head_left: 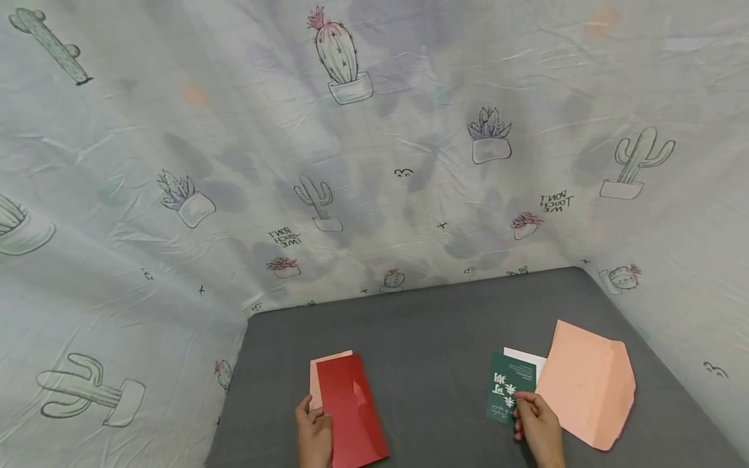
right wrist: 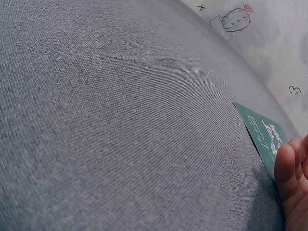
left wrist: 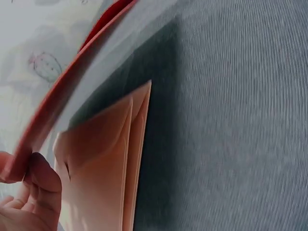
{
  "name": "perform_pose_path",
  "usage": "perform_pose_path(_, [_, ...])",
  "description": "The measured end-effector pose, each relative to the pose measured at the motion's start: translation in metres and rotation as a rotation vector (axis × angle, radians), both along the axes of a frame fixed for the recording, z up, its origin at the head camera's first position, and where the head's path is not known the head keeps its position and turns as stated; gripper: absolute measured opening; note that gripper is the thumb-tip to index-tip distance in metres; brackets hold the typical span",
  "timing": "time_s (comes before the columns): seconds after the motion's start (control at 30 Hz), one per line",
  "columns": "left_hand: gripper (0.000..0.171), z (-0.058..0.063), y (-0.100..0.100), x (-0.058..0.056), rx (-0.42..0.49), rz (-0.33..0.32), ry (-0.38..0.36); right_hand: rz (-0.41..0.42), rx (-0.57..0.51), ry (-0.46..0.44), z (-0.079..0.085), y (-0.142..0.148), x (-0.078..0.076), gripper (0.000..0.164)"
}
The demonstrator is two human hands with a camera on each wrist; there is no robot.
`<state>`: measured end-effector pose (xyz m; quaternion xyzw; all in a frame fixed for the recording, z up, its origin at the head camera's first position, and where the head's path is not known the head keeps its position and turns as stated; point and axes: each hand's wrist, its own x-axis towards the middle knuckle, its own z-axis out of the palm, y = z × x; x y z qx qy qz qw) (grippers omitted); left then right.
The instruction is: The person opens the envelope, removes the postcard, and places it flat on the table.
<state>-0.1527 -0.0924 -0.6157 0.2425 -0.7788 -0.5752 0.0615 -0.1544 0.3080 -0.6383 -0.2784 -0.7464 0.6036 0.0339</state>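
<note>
A red envelope (head_left: 350,409) is held up by its edge between the thumb and fingers of my left hand (head_left: 315,434). In the left wrist view the envelope (left wrist: 57,94) stands tilted above the table, and peach envelopes (left wrist: 103,168) lie just under it. My right hand (head_left: 538,422), its fingers curled, pinches a dark green card (head_left: 497,383) with white lettering near the lower right edge. In the right wrist view the thumb is on the card (right wrist: 262,134); the other fingers are partly cut off. A white sheet (head_left: 523,355) shows behind the card.
To the right of the card lies a large peach envelope (head_left: 585,377) with its flap spread out. The dark grey tabletop (head_left: 427,364) runs back to a pale curtain (head_left: 380,143) with cactus prints, which also hangs along both sides.
</note>
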Motion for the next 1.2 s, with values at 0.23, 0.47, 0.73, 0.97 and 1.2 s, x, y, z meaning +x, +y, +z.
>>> perform_pose_path(0.23, [0.057,0.009,0.027,0.003,0.084,-0.048,0.056,0.008,0.01,-0.007,-0.004,-0.001,-0.001,0.029])
perform_pose_path(0.47, [0.054,0.003,0.054,0.009,0.133,-0.081,0.118,0.009,0.006,-0.011,-0.004,-0.001,0.0,0.029])
perform_pose_path(0.73, [0.039,-0.001,0.077,0.014,0.078,-0.191,0.188,0.003,0.019,-0.029,-0.004,-0.002,0.001,0.03])
perform_pose_path(0.97, [0.021,-0.007,0.086,0.017,0.045,-0.235,0.169,-0.006,0.024,-0.024,-0.007,-0.002,0.001,0.031])
perform_pose_path(1.2, [0.023,-0.016,0.09,0.015,0.038,-0.281,0.112,-0.003,0.04,-0.011,-0.005,-0.005,0.0,0.028])
